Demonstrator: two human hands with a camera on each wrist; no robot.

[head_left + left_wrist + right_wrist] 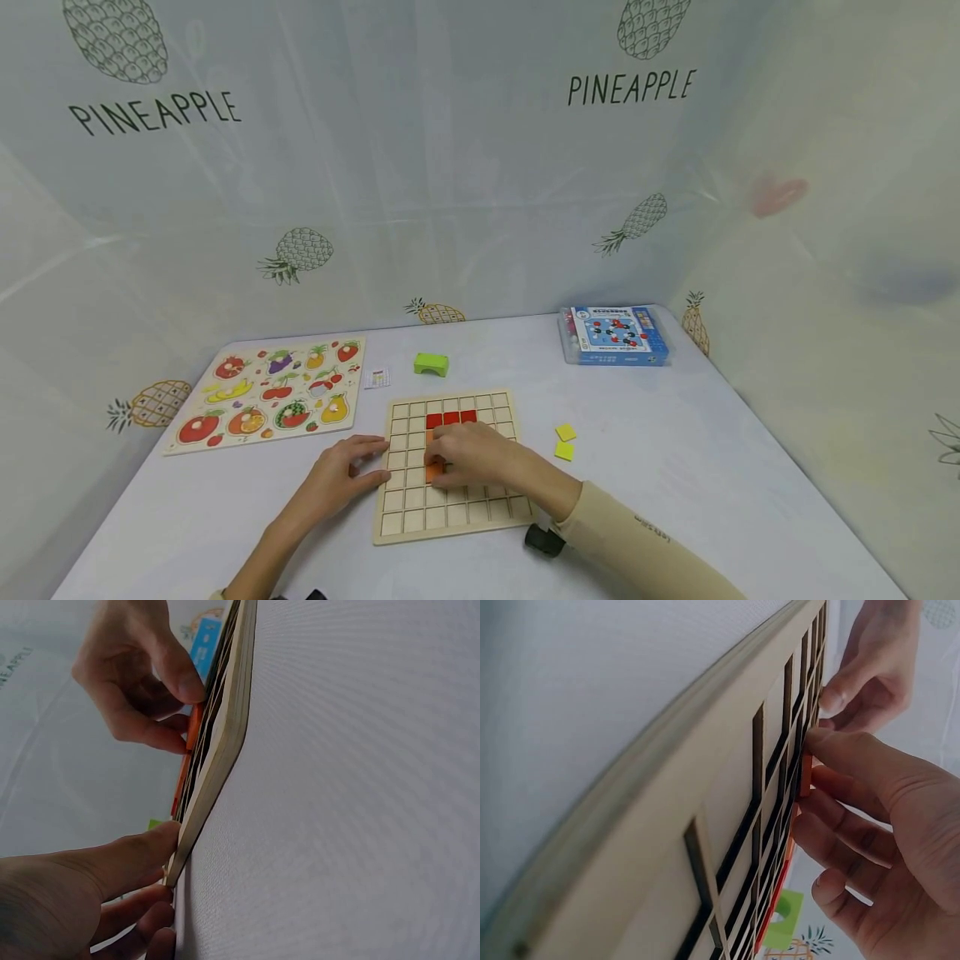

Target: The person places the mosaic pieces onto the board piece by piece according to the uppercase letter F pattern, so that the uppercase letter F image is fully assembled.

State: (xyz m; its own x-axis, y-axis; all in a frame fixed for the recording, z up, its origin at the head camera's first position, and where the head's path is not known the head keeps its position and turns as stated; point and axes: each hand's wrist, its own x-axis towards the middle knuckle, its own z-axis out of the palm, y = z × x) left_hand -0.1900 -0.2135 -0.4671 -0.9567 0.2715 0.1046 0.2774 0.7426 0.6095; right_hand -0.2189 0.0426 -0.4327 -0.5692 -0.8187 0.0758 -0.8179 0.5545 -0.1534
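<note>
A wooden grid board lies on the white table with a row of red square tiles in its upper part. Below that row, my right hand pinches an orange square tile between thumb and fingers, right at the grid. More orange shows beside these fingers, partly hidden by the hand. My left hand touches the board's left edge with thumb and fingertips, its fingers loosely bent. Two yellow square tiles lie to the right of the board.
A fruit picture board lies at the back left, beside a small printed card. Behind the grid stands a green arch block. At the back right sits a blue boxed set. A pineapple-print curtain encloses the table.
</note>
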